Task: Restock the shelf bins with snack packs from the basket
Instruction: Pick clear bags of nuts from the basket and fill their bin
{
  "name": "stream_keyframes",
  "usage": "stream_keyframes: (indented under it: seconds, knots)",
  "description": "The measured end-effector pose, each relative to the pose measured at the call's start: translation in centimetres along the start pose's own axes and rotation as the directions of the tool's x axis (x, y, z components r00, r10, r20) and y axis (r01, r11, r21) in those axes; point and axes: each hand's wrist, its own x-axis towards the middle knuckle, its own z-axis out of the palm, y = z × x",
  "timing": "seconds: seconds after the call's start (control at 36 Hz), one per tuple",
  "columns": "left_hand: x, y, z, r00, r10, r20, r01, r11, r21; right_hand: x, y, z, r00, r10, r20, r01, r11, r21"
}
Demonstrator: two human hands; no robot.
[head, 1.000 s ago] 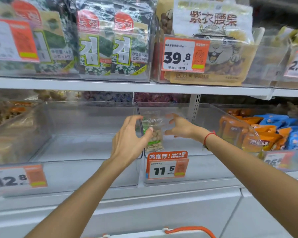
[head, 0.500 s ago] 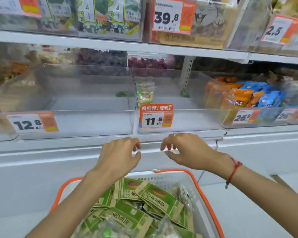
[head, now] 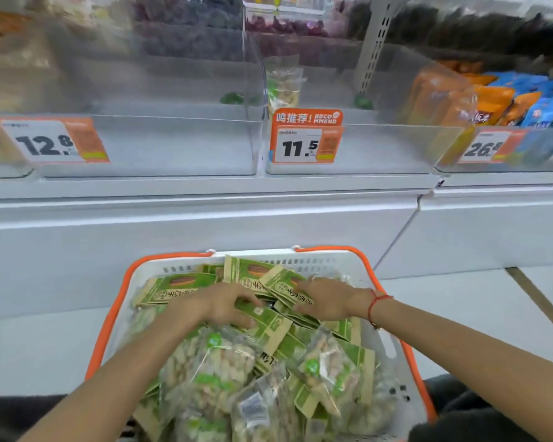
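Once at shelf, hands (head: pixel 227 303) (head: pixel 328 298) on packs (head: pixel 186 282).

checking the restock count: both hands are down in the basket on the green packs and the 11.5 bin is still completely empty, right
Not quite. The head view shows one clear snack pack already standing in the 11.5 bin, against its left wall. The rest holds: left hand and right hand are on the green packs in the basket.

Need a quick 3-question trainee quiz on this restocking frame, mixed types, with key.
1. True or false: both hands are down in the basket.
2. Which price tag marks the bin holding one clear pack? A) 12.8 B) 11.5 C) 26.8
3. Fill in: the left hand rests on a ___ pack.

Key: 1 true; 2 B, the 11.5 tag; 3 green. The right hand also lies on green packs.
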Motion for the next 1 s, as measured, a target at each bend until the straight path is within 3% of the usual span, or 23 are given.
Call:
stream_keyframes:
  seconds: [0.08,0.17,0.22,0.28,0.33,0.39,0.47,0.56,0.61,0.69,0.78,0.83,0.89,1.0]
  knots:
    - [-0.5,-0.5,0.4,0.991,-0.005,-0.136,0.014,0.998,0.067,-1.0,-1.6,-1.1,0.995,-0.079,0.068,0.067,0.984,0.163]
    - [-2.3,-0.5,-0.3,0.959,0.074,-0.274,-0.087,0.996,-0.036,-2.6,-2.5,-2.3,0.937,-0.101,0.333,0.038,0.981,0.192]
    - [-3.6,-0.6,-0.8,0.972,0.063,-0.228,-0.093,0.988,-0.120,-3.5,-1.8,-2.2,0.896,-0.057,0.439,0.024,0.996,0.082]
    - [-4.5,-0.9,-1.1,0.996,0.038,-0.078,-0.044,0.996,-0.077,-4.2,-0.8,-1.4,0.890,-0.028,0.455,0.042,0.999,-0.021]
    - [-5.1,-1.0,-1.0,0.997,0.004,0.071,-0.006,1.000,0.030,-4.3,0.1,0.0,0.919,-0.052,0.391,0.096,0.991,-0.094]
    - [-5.3,-1.1,-0.7,0.990,-0.019,0.136,0.009,0.997,0.072,-4.2,0.7,1.0,0.945,-0.091,0.315,0.143,0.979,-0.145]
    - [-5.5,-1.4,-0.7,0.993,0.026,0.117,-0.025,1.000,-0.012,-3.9,1.4,1.1,0.952,-0.104,0.289,0.140,0.985,-0.105]
    - [-6.2,-1.4,-1.7,0.996,0.077,0.046,-0.068,0.980,-0.188,-4.1,2.5,-0.8,0.958,-0.119,0.263,0.093,0.990,0.110]
    - [-6.4,-1.5,-2.4,0.995,0.049,-0.089,-0.081,0.910,-0.406,-4.6,3.4,-2.5,0.966,-0.139,0.217,0.076,0.958,0.275]
    - [-6.0,-1.7,-3.1,0.963,-0.105,-0.248,-0.094,0.733,-0.674,-5.6,4.0,-5.0,0.984,-0.127,0.125,0.045,0.856,0.514]
    - [-5.5,-0.4,-3.2,0.938,-0.215,-0.271,-0.128,0.512,-0.849,-6.3,3.6,-6.7,0.994,-0.092,-0.053,0.104,0.743,0.661]
    - [-4.8,0.3,-2.9,0.933,-0.246,-0.261,-0.140,0.420,-0.897,-6.2,2.8,-7.4,0.985,-0.054,-0.165,0.156,0.687,0.710]
    - [-4.3,1.3,-2.7,0.937,-0.233,-0.262,-0.164,0.370,-0.915,-5.7,1.9,-7.7,0.970,-0.009,-0.243,0.194,0.629,0.752]
    - [-3.8,3.5,-2.7,0.948,-0.187,-0.258,-0.171,0.386,-0.907,-4.2,0.2,-8.1,0.926,0.114,-0.359,0.243,0.548,0.800]
